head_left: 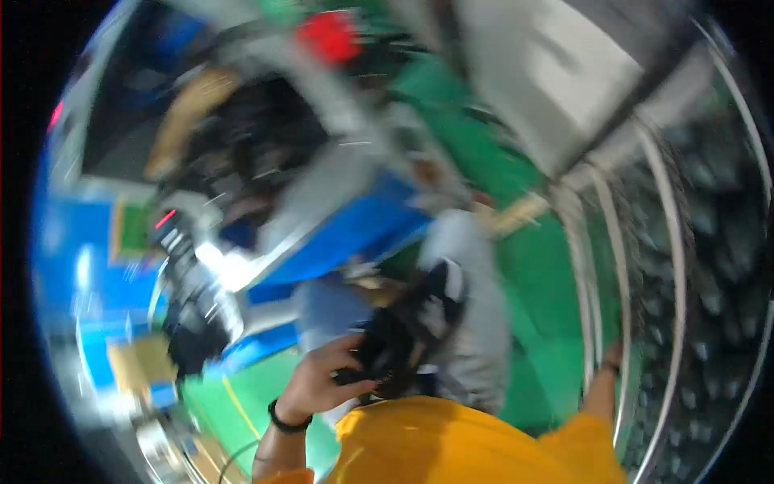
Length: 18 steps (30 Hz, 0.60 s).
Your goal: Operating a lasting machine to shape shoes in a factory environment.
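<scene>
a left hand [318, 379], ringed at the wrist by a black band [284, 421], was seen raised in front of a yellow shirt [451, 444], its fingers [351, 348] curled around a dark, blurred object [387, 355]; what kind of object it was could not be told through the motion blur. the object was held just above the shirt's upper edge and pressed against the lower end of a grey bundle [472, 323] that rose away from the shirt over a green floor [548, 274].

to the right of the shirt, a right hand [614, 355] was stretched out to a curved metal rail [625, 323], and appeared to be resting on it; whether its fingers were clenched around the rail could not be told. beyond the rail, a mass of dark rounded items [709, 266] was spread.

up and to the left of the shirt, a blue-panelled machine [355, 234] was caught in blur, with a red shape [326, 36] far above it near the top of the view. a yellow line [238, 403] was marked on the floor beside the left forearm.
</scene>
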{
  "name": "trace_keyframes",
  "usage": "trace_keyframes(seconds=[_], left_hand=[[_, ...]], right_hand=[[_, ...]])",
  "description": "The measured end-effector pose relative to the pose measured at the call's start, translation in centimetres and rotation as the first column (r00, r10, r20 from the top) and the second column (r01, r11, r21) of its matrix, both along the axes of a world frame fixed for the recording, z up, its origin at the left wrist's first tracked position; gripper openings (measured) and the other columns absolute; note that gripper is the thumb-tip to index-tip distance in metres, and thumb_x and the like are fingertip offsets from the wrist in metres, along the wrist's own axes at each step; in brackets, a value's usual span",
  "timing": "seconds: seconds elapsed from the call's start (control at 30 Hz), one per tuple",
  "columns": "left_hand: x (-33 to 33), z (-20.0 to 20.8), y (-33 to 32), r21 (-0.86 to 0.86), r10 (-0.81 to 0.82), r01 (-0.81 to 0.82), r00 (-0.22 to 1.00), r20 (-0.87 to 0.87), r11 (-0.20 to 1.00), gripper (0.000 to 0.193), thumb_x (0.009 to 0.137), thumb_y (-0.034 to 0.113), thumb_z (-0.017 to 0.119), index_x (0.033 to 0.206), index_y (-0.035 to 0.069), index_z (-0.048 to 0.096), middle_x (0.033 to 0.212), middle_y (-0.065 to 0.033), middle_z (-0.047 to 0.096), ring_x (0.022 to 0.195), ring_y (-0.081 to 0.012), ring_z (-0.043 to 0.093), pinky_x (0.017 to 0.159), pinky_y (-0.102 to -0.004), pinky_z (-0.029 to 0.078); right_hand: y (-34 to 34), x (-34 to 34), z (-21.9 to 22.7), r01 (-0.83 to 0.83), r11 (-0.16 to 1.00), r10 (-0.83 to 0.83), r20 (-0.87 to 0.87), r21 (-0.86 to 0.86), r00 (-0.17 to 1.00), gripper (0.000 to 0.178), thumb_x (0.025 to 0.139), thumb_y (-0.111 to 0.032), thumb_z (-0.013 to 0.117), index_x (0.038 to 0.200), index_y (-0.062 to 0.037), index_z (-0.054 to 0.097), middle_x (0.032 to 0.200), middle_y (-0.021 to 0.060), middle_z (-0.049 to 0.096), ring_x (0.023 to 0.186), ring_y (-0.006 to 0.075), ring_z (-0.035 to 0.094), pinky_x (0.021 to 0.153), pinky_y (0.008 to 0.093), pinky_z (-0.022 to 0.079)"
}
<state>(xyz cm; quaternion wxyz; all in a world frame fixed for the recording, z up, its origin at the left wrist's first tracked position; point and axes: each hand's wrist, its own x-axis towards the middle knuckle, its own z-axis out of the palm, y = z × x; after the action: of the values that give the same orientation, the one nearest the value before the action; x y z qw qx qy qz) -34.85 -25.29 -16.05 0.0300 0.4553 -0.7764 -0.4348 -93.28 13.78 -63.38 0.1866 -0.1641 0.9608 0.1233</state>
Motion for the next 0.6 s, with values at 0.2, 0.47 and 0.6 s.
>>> trace_keyframes(seconds=[0.2, 0.47, 0.6], left_hand=[[17.8, 10.6, 3.5, 0.155, 0.363, -0.344, 0.924, -0.119, 0.926, 0.032, 0.070, 0.014, 0.090, 0.091, -0.004, 0.073, 0.122, -0.0209, 0.071, 0.108, -0.0296, 0.070, 0.094, -0.0359, 0.053], [33.6, 11.8, 4.2, -0.566, 0.542, -0.346, 0.810, 0.221, 0.748, 0.034, 0.083, 0.034, 0.080, 0.093, 0.002, 0.073, 0.130, -0.0207, 0.065, 0.132, -0.0429, 0.052, 0.113, -0.0491, 0.038], [36.2, 6.6, 0.5, -0.410, 0.615, -0.459, 0.613, 0.495, 0.788, 0.046, 0.086, 0.050, 0.072, 0.090, 0.005, 0.074, 0.096, -0.0202, 0.071, 0.111, -0.0420, 0.060, 0.103, -0.0471, 0.044]], right_hand=[[-15.1, 6.6, 1.0, 0.169, 0.912, -0.088, 0.224, -0.374, 0.971, 0.027, 0.103, -0.019, 0.056, 0.122, -0.0009, 0.061, 0.089, 0.0063, 0.067, 0.069, 0.0156, 0.061, 0.055, 0.0323, 0.045], [-33.9, 15.6, 6.8, 0.369, 0.673, 0.243, 0.663, -0.641, 0.708, 0.045, 0.101, -0.013, 0.053, 0.142, 0.0060, 0.050, 0.095, 0.0099, 0.069, 0.077, 0.0235, 0.063, 0.069, 0.0333, 0.050], [-38.3, 16.7, 12.8, -0.173, 0.738, 0.617, 0.548, -0.653, 0.565, 0.055, 0.100, -0.030, 0.061, 0.146, -0.0022, 0.050, 0.136, 0.0200, 0.057, 0.128, 0.0380, 0.053, 0.108, 0.0474, 0.043]])
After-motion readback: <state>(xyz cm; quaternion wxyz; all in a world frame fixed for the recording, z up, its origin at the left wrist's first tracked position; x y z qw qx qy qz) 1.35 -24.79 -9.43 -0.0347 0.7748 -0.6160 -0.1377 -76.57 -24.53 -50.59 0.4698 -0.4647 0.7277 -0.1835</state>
